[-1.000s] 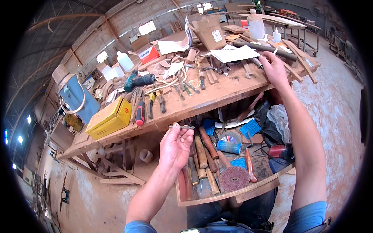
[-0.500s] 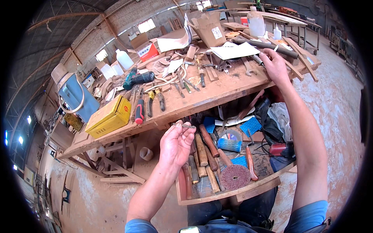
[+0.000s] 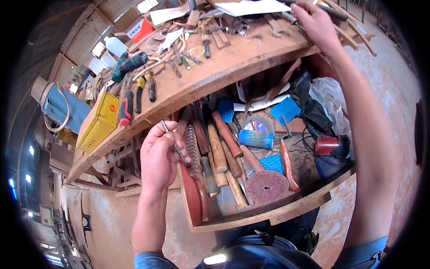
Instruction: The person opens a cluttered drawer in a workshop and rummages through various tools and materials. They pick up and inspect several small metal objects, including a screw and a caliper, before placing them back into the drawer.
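Between the thumb and fingers of my left hand, a slim metal drill bit is pinched, tilted over the left wall of an open drawer. My right hand is at the workbench's far right with its fingers curled, beside a white sheet of paper and a metal tool; what it grips is hidden. In the drawer lie several wooden-handled tools, a reddish abrasive disc, a blue mesh-wrapped roll and a hooked tool with a wooden handle.
On the workbench are a cordless drill, red-handled pliers, a yellow box and a wrench. A blue container stands beyond the left end. The drawer's right side holds a plastic bag and a red tool.
The view has tipped down, showing more of the drawer. My left hand has shifted left to the drawer's side, and the drill bit has turned from nearly level to steeply tilted.
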`<state>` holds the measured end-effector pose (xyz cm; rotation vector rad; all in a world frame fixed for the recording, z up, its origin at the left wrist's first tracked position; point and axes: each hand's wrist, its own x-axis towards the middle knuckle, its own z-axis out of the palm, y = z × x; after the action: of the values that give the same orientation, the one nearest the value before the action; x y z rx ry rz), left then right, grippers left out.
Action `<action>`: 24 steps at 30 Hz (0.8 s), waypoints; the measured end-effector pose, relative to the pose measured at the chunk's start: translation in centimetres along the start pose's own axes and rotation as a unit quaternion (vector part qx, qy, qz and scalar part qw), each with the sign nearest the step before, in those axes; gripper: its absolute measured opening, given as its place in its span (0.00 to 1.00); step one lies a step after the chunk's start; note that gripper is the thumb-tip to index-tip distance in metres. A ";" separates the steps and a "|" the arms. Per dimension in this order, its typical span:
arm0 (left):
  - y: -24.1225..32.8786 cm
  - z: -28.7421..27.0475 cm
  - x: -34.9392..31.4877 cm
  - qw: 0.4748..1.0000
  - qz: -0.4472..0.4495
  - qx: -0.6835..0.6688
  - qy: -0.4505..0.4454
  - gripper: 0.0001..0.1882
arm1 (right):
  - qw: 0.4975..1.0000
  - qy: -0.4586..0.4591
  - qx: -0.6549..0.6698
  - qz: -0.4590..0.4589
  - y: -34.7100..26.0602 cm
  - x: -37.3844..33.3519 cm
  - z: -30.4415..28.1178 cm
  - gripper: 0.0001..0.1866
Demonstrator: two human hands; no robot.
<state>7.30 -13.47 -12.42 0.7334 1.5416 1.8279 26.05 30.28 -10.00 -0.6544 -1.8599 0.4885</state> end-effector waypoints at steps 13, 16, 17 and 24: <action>0.1 1.0 1.0 0.575 0.223 0.786 0.045 0.07 | 0.996 0.011 0.092 0.000 -4.1 -1.5 1.6 0.17; -0.1 1.3 1.6 0.529 0.196 0.824 0.052 0.10 | 0.997 0.009 0.073 0.004 -4.7 -1.3 0.4 0.16; 0.1 1.6 1.6 0.522 0.167 0.835 0.051 0.11 | 0.997 0.007 0.081 0.003 -4.9 -1.5 0.4 0.16; 0.9 2.6 1.5 0.477 0.135 0.868 0.025 0.16 | 0.995 0.000 0.098 0.015 -4.8 -1.5 0.5 0.16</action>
<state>8.26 -10.78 -11.11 1.6908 3.0806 -0.4619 25.01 25.60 -8.29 -0.5509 -1.7769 0.6820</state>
